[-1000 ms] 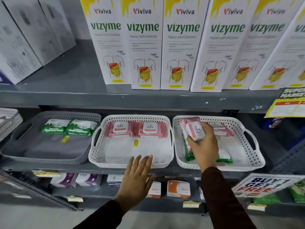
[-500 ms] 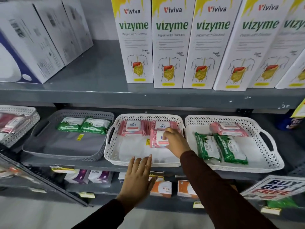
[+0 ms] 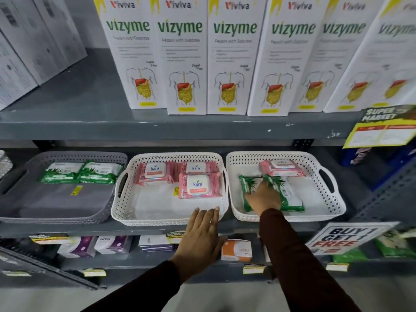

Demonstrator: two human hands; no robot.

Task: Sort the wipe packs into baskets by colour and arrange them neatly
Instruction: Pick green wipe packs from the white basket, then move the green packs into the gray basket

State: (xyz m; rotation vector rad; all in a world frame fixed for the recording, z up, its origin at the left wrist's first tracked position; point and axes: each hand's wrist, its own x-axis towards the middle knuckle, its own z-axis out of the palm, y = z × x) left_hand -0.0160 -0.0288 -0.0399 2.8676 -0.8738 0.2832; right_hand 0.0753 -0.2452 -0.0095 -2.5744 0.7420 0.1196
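Three baskets stand in a row on the middle shelf. The grey basket [image 3: 56, 216] on the left holds two green wipe packs [image 3: 81, 173] at its back. The middle white basket [image 3: 166, 218] holds three pink packs; the newest pink pack [image 3: 199, 185] lies in front of the other two. The right white basket [image 3: 333, 199] holds two green packs [image 3: 286, 194] and one pink pack [image 3: 281, 168] behind them. My right hand [image 3: 263, 195] rests on the green packs; whether it grips one is unclear. My left hand [image 3: 202, 235] lies flat, fingers spread, against the middle basket's front rim.
Tall white Vizyme boxes [image 3: 231, 57] fill the shelf above. Its grey edge [image 3: 180, 131] overhangs the baskets. A yellow price sign [image 3: 382, 129] and a "Buy 1 Get 1 Free" card [image 3: 346, 238] hang at the right. Small boxes [image 3: 236, 249] sit on the shelf below.
My right hand carried a pink pack from the right basket into the middle basket, let it go there, and has returned to the green packs in the right basket. My left hand stayed put.
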